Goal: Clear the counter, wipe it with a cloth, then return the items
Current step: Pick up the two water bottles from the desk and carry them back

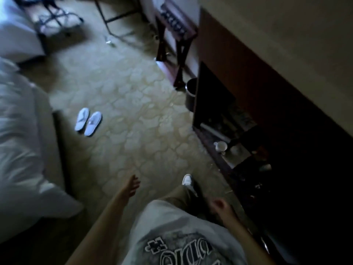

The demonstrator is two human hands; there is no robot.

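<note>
The counter (219,142) runs along the right wall as a dark wooden ledge, dim and partly lost in shadow, and a white cup (221,145) stands on it near its front edge, its handle turned to the left. Just beside the cup, to the right, lies a pale tray (238,155) with a second, fainter round shape on it; further along the ledge a few small items sit in the dark and are too blurred to name. No cloth can be made out in this view. The left hand (132,185) hangs out over the carpet, well apart from the counter, its fingers loosely extended and slightly spread, holding nothing and touching nothing. The right hand (219,204) is nearer the counter's front edge but apart from it, blurred; its fingers look curled inward, and whether they hold anything cannot be told. Between the two arms the person's pale printed shirt (172,236) fills the bottom of the view, and a white shoe (187,179) shows on the floor below khaki trousers. The patterned carpet (133,111) spreads across the middle of the room, with a pair of white slippers (88,121) lying side by side on it, close to the bed (19,121) with its white bedding on the left. A dark round bin (191,94) stands on the floor against the end of the counter unit, and beyond it a folding luggage rack (175,44) stands against the wall.
</note>
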